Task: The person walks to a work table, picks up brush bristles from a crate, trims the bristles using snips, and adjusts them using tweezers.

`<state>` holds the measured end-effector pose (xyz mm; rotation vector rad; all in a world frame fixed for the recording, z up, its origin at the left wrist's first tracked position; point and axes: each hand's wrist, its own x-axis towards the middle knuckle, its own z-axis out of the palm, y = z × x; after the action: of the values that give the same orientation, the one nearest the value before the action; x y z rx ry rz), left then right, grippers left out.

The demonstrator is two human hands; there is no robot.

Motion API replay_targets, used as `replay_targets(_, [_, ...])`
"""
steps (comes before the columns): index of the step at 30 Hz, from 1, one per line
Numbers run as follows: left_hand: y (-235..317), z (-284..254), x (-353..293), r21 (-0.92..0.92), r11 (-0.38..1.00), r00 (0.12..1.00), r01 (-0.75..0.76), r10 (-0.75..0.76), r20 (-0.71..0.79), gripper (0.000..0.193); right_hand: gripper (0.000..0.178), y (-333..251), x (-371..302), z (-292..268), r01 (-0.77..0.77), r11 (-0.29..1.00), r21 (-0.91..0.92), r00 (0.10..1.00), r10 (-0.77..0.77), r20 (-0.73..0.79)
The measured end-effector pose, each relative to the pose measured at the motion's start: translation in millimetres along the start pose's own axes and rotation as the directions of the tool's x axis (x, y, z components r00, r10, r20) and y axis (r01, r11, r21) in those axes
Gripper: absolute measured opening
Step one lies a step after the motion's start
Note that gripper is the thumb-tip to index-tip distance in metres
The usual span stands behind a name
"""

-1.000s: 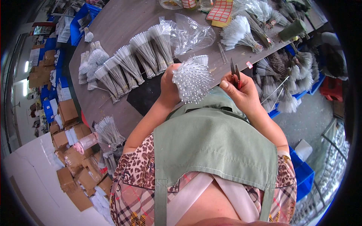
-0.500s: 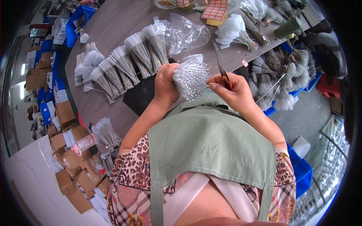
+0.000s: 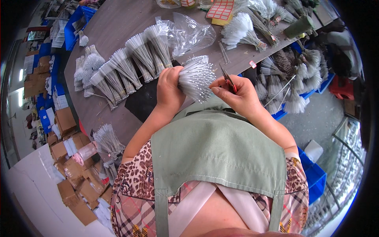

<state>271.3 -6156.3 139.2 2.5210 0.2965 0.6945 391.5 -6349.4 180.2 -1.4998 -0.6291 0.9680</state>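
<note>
My left hand (image 3: 169, 87) is wrapped round a bundle of thin wire brushes (image 3: 196, 80), their white-tipped heads fanned out toward my right side. In my right hand (image 3: 241, 94) is a pair of small scissors (image 3: 226, 76) with red handles, blades pointing away from me. The right thumb and forefinger are pinched close to the edge of the fanned tips; whether they grip a single brush there is too small to tell. Left of my hands, a row of tied brush bundles (image 3: 125, 65) with grey wire stems lies on the brown table (image 3: 114, 23).
A crumpled clear plastic bag (image 3: 193, 35) lies beyond the bundles. A sheet of red-edged labels (image 3: 220, 9) sits at the back. More brushes (image 3: 242, 31) lie at the far right, near a green cylinder (image 3: 298, 27). Blue bins (image 3: 314, 177) and cardboard boxes (image 3: 65, 118) stand around the table.
The whole view has shifted slightly, so everything sits a little further left in the picture. Both hands keep nearly the same pose, with the bundle and scissors still held.
</note>
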Motion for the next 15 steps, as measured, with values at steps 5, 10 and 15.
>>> replay_targets(5, [-3.2,4.3,-3.0,0.018,1.0,1.0,-0.016,0.017,-0.013,0.043,0.011,-5.6,0.3,7.4,0.054,0.998,0.012,0.998,-0.053,-0.037])
replay_targets(10, [3.1,5.2,-3.7,0.088,0.995,0.998,-0.039,0.043,-0.047,0.041,0.013,6.7,7.6,10.9,0.393,0.85,-0.351,0.879,-0.459,-0.126])
replay_targets(15, [13.3,3.4,-3.5,0.181,0.982,0.996,-0.056,0.068,-0.062,0.041,0.017,4.6,5.5,13.2,0.341,0.857,-0.386,0.87,-0.443,-0.215])
